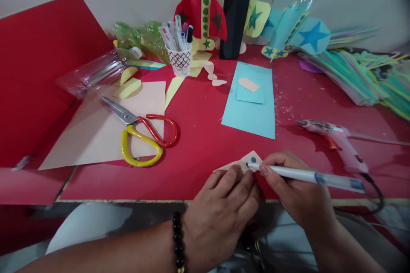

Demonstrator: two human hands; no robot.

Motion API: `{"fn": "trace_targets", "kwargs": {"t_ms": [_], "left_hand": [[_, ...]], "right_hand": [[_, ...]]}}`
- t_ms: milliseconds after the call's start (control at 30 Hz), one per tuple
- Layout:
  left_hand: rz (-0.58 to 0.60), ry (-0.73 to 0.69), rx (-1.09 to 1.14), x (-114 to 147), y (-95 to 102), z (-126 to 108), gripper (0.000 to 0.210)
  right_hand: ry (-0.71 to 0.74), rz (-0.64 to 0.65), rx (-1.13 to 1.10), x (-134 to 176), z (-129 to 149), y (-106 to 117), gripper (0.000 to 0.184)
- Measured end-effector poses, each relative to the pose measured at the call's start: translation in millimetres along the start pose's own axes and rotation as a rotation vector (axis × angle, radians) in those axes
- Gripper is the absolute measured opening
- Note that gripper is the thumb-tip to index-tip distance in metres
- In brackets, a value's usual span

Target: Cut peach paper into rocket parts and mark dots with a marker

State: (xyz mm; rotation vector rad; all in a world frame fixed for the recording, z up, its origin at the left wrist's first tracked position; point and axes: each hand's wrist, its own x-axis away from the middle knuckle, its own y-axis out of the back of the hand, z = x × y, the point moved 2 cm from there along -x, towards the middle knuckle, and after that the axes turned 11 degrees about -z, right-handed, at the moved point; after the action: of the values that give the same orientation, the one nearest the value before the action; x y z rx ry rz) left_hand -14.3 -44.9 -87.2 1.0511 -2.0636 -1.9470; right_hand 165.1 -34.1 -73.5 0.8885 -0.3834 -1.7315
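Note:
My right hand [299,192] grips a white felt-tip pen [291,172] with a blue cap on its rear end. The pen's tip touches a small strip of pale peach paper [254,155] at the table's front edge. On the strip a blue dot shows above the tip, and another blue mark lies at the tip itself. My left hand [227,204], with a black bead bracelet on the wrist, lies with its fingers flat over the strip and holds it down. Part of the strip is hidden beneath those fingers.
Scissors [145,130] with red and yellow handles lie on peach paper [96,136]. Blue paper [248,119], a pink glue gun [339,138] and a cup of pens [179,62] sit beyond my hands. Decorated bottle rockets [205,17] and a black phone [235,25] stand behind.

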Motion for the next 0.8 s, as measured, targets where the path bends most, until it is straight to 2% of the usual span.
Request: {"fn": "trace_targets", "kwargs": {"t_ms": [133,300,467,800], "left_hand": [[-0.003,0.006,-0.003,-0.2,-0.1,-0.4,0.044],[0.006,0.006,0.005,-0.2,1.1,-0.2,0.043],[0.033,-0.003,0.012,-1.8,4.0,0.5,0.043],[0.026,-0.034,0.014,-8.3,6.5,5.4,0.042]], "right_hand": [[-0.014,-0.031,0.001,0.2,-0.2,0.7,0.008],[-0.006,0.003,-0.011,-0.6,1.1,-0.5,0.008],[-0.029,-0.075,-0.031,-0.4,1.5,2.8,0.007],[-0.06,-0.093,-0.074,0.6,0.3,3.4,0.005]]}}
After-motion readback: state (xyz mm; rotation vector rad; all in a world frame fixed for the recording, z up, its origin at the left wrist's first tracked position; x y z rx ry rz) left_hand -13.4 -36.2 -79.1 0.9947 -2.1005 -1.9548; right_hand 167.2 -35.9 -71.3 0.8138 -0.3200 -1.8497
